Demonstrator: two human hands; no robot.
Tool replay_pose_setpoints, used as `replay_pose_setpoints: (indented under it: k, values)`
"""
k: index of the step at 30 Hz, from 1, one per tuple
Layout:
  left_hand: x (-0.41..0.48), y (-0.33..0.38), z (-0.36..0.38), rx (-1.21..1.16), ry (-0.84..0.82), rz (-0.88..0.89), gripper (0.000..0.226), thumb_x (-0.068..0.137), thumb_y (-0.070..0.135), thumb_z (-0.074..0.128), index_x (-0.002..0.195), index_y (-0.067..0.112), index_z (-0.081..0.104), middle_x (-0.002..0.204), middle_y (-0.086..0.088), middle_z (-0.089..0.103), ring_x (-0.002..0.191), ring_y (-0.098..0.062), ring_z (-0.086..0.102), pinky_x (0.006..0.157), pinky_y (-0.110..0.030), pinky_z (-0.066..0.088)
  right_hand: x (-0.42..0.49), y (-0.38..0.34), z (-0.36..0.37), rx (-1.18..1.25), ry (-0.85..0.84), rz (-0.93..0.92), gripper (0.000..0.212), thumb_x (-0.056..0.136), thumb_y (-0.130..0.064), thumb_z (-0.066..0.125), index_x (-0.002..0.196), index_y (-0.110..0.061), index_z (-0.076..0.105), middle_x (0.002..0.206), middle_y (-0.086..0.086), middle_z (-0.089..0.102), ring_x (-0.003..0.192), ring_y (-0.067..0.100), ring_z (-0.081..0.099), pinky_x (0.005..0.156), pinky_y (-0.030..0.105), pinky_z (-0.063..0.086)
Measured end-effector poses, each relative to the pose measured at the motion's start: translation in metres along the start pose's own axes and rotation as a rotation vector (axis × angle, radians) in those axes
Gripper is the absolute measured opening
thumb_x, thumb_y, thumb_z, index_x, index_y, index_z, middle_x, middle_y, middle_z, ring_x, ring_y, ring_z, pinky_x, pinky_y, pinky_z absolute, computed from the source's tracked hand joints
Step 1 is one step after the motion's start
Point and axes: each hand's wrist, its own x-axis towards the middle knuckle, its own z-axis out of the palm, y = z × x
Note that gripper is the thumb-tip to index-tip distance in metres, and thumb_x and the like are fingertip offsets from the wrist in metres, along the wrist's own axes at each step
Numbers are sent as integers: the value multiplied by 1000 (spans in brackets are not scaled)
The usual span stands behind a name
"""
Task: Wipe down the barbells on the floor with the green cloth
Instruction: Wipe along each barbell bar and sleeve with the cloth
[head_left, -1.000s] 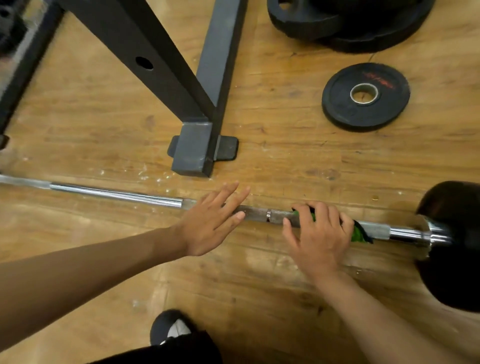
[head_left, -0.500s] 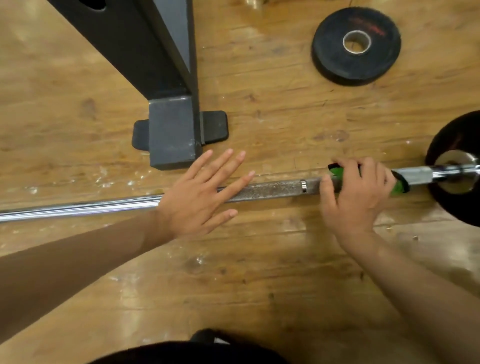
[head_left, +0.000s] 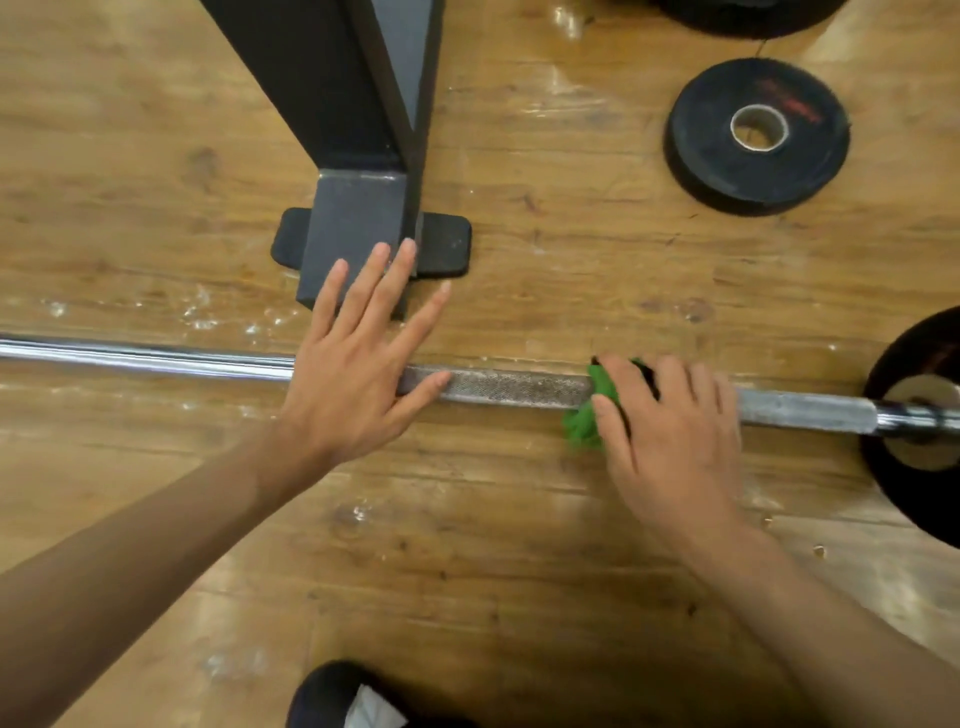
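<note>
The left hand (head_left: 353, 374) is pressing flat, fingers straight and spread, on the barbell (head_left: 509, 387) lying across the floor (head_left: 467, 545). Just right, the right hand (head_left: 670, 431) is curling around the green cloth (head_left: 584, 421) on the barbell.

The long steel barbell (head_left: 509, 387) lies flat on the wooden floor (head_left: 467, 545), running left to right just on the near side of the dark steel rack foot (head_left: 353, 228). It is shiny chrome left of the foot and dull grey knurling to the right, with a black plate (head_left: 893, 483) on its right end. The crumpled bright green cloth (head_left: 584, 421) is bunched round the knurling, well right of the foot.
</note>
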Motion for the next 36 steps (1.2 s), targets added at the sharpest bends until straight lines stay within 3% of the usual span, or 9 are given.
replay_pose_setpoints:
  k: [4,7,12,16,19,22,27,33,36]
  values:
    - [-10,-11,4,44,-3,-82,72,107,62,20,165,20,30,173,-21,12,161,-38,7,128,-61,9,-12,15,2,28,81,201,34,99,-26,43,117,-7,64,104,17,58,101,34,47,113,51,31]
    - [-11,-5,7,94,-7,-70,70,108,61,18,164,23,32,174,-16,15,161,-35,8,127,-63,10,0,-40,8,51,90,338,29,102,-26,40,105,-8,62,98,15,56,97,32,45,100,50,35]
    - [-17,-9,6,56,24,-17,67,110,57,14,164,23,33,173,-17,16,161,-35,9,128,-59,9,20,-128,22,50,-63,68,38,106,-37,34,115,-16,64,101,5,63,100,28,57,122,47,27]
    - [-29,-19,8,-2,87,-18,65,110,54,22,164,19,34,172,-21,19,161,-39,11,130,-56,5,1,-65,9,-51,-99,-22,43,107,-35,31,126,-15,64,107,5,66,104,29,61,127,49,17]
    - [-42,-29,10,41,86,-146,68,109,57,21,162,17,38,170,-21,24,160,-42,13,130,-55,-2,-15,-14,-5,-55,-76,114,40,106,-29,33,123,-8,62,109,13,63,107,34,56,127,51,19]
    - [-44,-25,11,64,65,-200,69,109,58,19,158,19,45,169,-18,29,160,-41,14,128,-60,0,-9,-56,4,-1,-22,289,38,106,-31,33,113,-6,62,103,16,58,104,33,48,116,54,32]
    - [-46,-31,9,2,36,-94,66,112,51,10,159,20,45,168,-17,32,160,-39,16,126,-64,12,18,-152,29,36,-96,-17,39,107,-38,34,120,-15,63,104,7,62,99,29,54,106,45,37]
    - [-55,-60,8,12,-7,207,59,113,46,20,162,19,38,170,-18,26,160,-36,16,128,-60,12,-12,-18,0,-95,-61,-212,42,108,-33,36,136,-9,56,112,18,61,102,39,54,104,47,35]
    - [-55,-58,9,48,2,194,58,113,48,19,162,24,39,171,-13,25,161,-36,12,127,-64,11,-15,-9,-1,-122,-42,-180,46,109,-32,38,139,-3,56,117,22,62,103,40,54,99,48,36]
